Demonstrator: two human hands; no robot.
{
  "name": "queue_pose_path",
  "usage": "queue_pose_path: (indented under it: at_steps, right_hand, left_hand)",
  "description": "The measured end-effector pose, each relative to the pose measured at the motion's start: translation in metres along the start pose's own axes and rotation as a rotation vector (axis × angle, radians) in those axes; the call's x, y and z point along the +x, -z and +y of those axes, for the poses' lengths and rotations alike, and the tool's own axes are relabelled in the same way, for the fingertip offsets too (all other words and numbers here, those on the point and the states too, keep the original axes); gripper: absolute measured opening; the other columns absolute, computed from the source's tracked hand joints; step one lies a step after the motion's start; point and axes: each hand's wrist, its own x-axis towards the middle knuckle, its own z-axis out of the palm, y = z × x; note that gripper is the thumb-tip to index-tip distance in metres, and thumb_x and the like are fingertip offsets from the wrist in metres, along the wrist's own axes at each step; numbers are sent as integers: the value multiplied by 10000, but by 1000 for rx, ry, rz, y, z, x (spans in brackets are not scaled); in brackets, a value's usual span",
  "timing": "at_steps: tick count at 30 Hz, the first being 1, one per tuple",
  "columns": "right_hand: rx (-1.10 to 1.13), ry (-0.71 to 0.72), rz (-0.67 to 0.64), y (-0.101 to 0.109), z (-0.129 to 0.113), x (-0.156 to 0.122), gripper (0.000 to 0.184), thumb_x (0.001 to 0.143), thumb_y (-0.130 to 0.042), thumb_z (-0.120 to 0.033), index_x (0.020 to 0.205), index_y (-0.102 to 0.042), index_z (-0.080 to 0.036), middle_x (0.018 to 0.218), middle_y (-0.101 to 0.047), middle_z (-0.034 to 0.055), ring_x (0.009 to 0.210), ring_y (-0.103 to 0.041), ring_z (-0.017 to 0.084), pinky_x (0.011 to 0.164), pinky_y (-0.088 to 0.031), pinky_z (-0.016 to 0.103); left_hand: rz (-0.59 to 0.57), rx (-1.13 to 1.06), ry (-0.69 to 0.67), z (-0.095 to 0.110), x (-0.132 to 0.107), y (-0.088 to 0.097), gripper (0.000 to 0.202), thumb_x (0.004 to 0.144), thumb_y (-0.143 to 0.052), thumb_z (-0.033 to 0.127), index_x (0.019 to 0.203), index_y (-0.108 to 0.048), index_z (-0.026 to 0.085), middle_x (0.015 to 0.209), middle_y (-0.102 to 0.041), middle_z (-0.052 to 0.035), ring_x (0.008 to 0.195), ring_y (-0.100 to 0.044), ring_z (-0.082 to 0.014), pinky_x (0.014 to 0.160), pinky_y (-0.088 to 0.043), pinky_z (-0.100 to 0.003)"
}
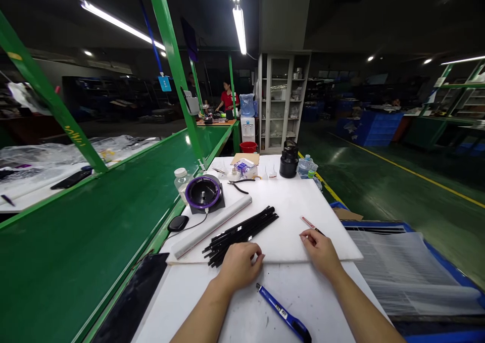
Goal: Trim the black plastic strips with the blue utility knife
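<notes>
My left hand [241, 266] rests at the near edge of the white foam sheet [293, 201], fingers curled in and thumb close to the forefinger. Beside it lies a bundle of thin black strips [242, 234], partly covered by the hand. My right hand [321, 252] is on the foam's right side, thumb and fingers drawn together. Just beyond it lies a slim red-and-white pen-like tool [310, 225], its dark end partly behind the hand. Whether either hand pinches something small, I cannot tell. A blue utility knife [282, 310] lies between my forearms.
Left of the strips are a pale roll [214, 227], a purple-rimmed black bowl-like device [204, 193] and a plastic jar [182, 181]. Pliers [240, 185] and a black canister [289, 162] stand farther back. A blue-edged bin [409, 267] is at right; a person [228, 99] stands far off.
</notes>
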Motion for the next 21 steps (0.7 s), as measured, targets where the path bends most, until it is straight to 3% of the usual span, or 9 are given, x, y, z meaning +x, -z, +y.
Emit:
queue_pose_path:
  at_steps: [21]
  right_hand:
    - [28, -30, -45, 1, 2, 1, 273, 912, -530, -429, 892, -623, -173, 652, -485, -23, 598, -475, 152, 588, -377, 274]
  left_hand:
    - [36, -5, 42, 2, -1, 2, 137, 844, -520, 238, 772, -631, 207, 646, -617, 3, 597, -548, -141, 570, -346, -268]
